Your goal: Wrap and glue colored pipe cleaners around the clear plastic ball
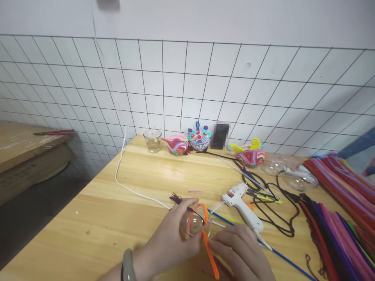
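My left hand [172, 238] grips a clear plastic ball [195, 223] just above the wooden table [123, 218]. An orange pipe cleaner [205, 234] curves around the ball, and a dark maroon pipe cleaner [183, 203] crosses its top. My right hand [240, 251] sits just right of the ball, fingers pinching the orange pipe cleaner where it trails down toward me. A grey-green bangle [128, 265] is on my left wrist.
A white glue gun [243, 205] lies right of my hands amid black cables [275, 210]. Bundles of pipe cleaners [336, 218] fill the right edge. Three pipe-cleaner-covered ornaments [199, 140], a glass jar [152, 140] and clear half-shells [293, 173] stand near the wire grid wall. A white cord [120, 168] crosses the table.
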`<state>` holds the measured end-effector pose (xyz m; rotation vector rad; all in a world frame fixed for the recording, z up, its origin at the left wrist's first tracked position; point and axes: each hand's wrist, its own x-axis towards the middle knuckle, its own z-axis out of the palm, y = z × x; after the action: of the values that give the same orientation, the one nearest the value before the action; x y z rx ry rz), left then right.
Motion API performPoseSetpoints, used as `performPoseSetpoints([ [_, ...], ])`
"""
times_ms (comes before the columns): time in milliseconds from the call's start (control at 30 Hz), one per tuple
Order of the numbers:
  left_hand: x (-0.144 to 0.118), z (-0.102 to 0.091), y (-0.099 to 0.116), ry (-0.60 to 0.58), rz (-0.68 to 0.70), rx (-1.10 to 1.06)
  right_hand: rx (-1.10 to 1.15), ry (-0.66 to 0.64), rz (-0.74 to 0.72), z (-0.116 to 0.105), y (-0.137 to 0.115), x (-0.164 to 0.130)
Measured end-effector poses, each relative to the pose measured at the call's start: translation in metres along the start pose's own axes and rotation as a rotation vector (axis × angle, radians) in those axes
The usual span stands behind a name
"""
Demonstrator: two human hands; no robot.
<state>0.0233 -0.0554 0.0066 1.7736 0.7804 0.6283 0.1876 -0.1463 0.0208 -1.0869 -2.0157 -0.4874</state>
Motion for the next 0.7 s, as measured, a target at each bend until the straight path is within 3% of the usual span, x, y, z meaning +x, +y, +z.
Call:
performPoseSetpoints([
  [233, 0.001, 0.003, -0.003, -0.043, -0.028, 0.044, -0.024, -0.011, 0.041, -0.002, 0.0, -0.001],
  [433, 0.0, 0.003, 0.0, -0.063, 0.028, 0.03, 0.035, -0.07, 0.05, 0.002, 0.004, -0.012],
  [700, -0.001, 0.002, 0.005, -0.092, 0.052, 0.036, 0.273, -0.077, 0.389, 0.01, 0.005, -0.022],
])
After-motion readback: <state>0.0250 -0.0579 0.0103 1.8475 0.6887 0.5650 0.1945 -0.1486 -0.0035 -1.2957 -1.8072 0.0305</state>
